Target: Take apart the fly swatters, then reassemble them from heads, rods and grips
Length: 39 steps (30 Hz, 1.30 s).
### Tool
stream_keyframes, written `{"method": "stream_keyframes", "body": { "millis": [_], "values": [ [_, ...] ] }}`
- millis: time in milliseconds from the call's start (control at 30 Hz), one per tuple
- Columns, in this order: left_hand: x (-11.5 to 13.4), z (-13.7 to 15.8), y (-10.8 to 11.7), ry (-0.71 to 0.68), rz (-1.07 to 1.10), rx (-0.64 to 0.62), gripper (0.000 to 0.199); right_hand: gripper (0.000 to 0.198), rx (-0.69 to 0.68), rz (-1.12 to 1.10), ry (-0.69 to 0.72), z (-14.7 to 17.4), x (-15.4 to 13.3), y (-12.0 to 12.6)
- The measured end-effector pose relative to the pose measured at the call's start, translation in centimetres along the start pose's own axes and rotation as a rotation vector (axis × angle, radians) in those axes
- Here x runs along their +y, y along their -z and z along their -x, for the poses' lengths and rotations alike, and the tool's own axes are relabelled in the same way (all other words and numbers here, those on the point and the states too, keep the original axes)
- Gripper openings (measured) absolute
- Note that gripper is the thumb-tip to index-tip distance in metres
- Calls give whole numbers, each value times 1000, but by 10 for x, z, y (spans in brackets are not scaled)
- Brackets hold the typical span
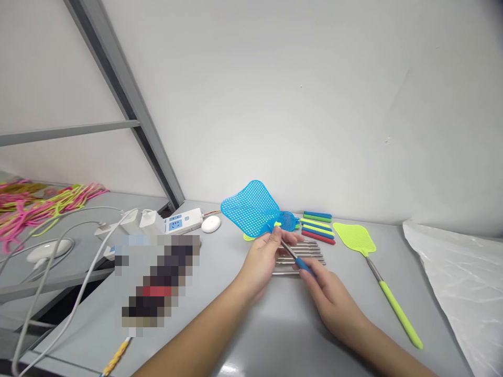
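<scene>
A blue fly swatter (252, 208) with a mesh head is raised over the table between my hands. My left hand (262, 256) pinches it at the neck, where the metal rod meets the head and a bit of yellow-green shows. Lower down, my right hand (324, 288) is closed around the blue grip (305, 266). Metal rods (314, 252) lie side by side beneath my hands, partly covered by them. Behind sit a smaller-looking blue mesh head (288, 221) and several coloured handle grips (317, 226). A yellow-green fly swatter (389, 296) rests to the right.
White plastic sheeting (444, 293) covers the right side. At left are a power strip (184, 221) with plugs and cables, a round white device (211, 224) and a pixelated object (161, 283). Pink and yellow cords (58, 207) are piled beyond a metal frame (129, 99).
</scene>
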<state>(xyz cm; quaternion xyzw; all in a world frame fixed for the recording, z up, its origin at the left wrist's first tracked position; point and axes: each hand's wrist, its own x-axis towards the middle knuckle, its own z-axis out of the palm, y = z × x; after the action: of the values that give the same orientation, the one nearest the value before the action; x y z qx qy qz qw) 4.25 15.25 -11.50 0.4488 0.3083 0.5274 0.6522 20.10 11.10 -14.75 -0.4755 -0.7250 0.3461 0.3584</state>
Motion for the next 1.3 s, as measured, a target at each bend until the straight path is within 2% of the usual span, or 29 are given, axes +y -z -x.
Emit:
{"method": "stream_keyframes", "body": {
  "millis": [133,300,467,600,867,933,1033,1200,1300],
  "values": [
    [7,2,-3,-21,15,-17,42,32,35,128,17,0,-1,2],
    [9,-1,0,-77,44,30,41,29,102,344,83,-2,0,8],
    [14,-7,7,-125,96,75,35,28,-13,186,43,-1,-8,13],
    [19,-11,11,-144,117,118,34,26,-50,104,26,0,-13,17],
    [48,-22,40,-240,234,293,30,26,-93,90,6,3,-17,21],
    [50,-23,41,-255,213,281,32,27,-90,106,-7,4,-16,22],
    [39,-20,33,-235,107,214,39,28,-62,133,-25,4,-11,26],
    [8,-9,9,-66,-80,23,39,31,-24,164,-45,0,-5,30],
    [5,-8,8,-110,-91,56,36,30,-23,181,-31,-2,-8,31]
  ]
}}
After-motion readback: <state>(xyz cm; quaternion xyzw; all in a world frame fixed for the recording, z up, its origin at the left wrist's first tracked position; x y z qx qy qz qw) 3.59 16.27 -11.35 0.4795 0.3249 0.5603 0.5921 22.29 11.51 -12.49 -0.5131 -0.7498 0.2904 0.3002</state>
